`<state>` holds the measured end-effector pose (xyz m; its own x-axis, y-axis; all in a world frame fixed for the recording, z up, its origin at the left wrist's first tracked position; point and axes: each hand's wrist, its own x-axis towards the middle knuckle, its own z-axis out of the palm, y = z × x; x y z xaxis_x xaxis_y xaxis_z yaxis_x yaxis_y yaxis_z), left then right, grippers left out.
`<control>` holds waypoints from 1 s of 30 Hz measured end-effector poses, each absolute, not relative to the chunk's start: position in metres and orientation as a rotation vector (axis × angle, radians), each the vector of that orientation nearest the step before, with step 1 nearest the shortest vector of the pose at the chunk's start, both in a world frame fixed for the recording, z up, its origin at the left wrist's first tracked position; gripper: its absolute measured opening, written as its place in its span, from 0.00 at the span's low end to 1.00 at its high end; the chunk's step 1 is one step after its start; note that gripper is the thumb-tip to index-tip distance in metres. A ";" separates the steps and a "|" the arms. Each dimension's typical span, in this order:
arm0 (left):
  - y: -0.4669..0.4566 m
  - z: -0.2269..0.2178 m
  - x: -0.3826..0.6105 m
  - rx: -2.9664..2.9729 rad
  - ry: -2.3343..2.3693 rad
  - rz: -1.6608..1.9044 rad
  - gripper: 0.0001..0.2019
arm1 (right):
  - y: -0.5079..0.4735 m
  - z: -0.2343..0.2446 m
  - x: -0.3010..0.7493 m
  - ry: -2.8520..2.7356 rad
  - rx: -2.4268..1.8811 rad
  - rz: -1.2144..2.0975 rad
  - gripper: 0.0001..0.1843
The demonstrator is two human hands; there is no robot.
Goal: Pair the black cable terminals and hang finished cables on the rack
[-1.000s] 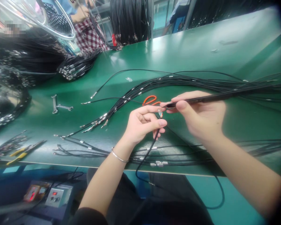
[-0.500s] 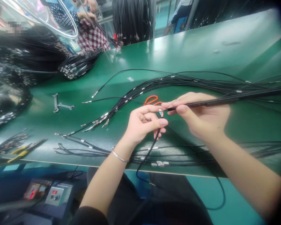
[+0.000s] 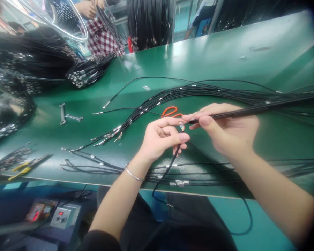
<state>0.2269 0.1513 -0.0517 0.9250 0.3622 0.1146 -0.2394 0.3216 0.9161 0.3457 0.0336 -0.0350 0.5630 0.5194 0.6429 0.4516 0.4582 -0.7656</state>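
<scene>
My left hand (image 3: 164, 136) pinches a black cable (image 3: 176, 150) just below its end. Small coloured wires and a shiny metal end (image 3: 182, 126) stick up between thumb and forefinger. A slim black pen-like tool (image 3: 230, 113) lies in my right hand (image 3: 225, 130), gripped by thumb and fingers like a pencil. Its thin tip points left and meets or nearly meets the cable end; I cannot tell whether they touch. What kind of tool it is does not show clearly. Orange scissor-like handles (image 3: 169, 111) lie just behind my hands, partly hidden.
A bundle of black cables (image 3: 157, 99) crosses the green table (image 3: 211, 59); more cables (image 3: 107, 169) run along the front edge. Two wrenches (image 3: 62, 114) and yellow-handled pliers (image 3: 28, 169) lie left. Cable heaps (image 3: 86, 75) stand behind, near a co-worker in a checked garment (image 3: 102, 38).
Both my hands and the cable end have shifted very slightly right in the picture, keeping their grips. At the back, a co-worker's hands have moved, lifting a strand of cables.
</scene>
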 end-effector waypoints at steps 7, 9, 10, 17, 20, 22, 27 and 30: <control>0.151 -0.050 0.226 1.172 0.101 0.388 0.18 | 0.034 -0.035 0.345 -0.986 -1.106 0.120 0.03; 0.151 -0.051 0.226 1.157 0.073 0.389 0.17 | 0.035 -0.034 0.344 -0.992 -1.080 0.120 0.03; 0.152 -0.051 0.226 1.152 0.063 0.390 0.16 | 0.035 -0.034 0.344 -0.994 -1.073 0.118 0.03; 0.152 -0.052 0.226 1.177 0.102 0.378 0.18 | 0.035 -0.032 0.344 -0.988 -1.160 0.070 0.03; 0.153 -0.052 0.226 1.187 0.108 0.370 0.19 | 0.034 -0.034 0.344 -1.022 -1.152 0.050 0.02; 0.153 -0.052 0.226 1.189 0.113 0.374 0.19 | 0.034 -0.035 0.344 -1.030 -1.160 0.051 0.02; 0.152 -0.051 0.226 1.163 0.104 0.397 0.18 | 0.035 -0.035 0.345 -1.077 -1.153 0.049 0.02; 0.153 -0.052 0.226 1.157 0.093 0.403 0.17 | 0.035 -0.034 0.346 -1.104 -1.132 0.059 0.03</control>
<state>0.2260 0.1525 -0.0517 0.9247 0.3564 0.1341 -0.2618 0.3393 0.9035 0.3465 0.0352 -0.0336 0.5065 0.5420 0.6706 0.4678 0.4807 -0.7417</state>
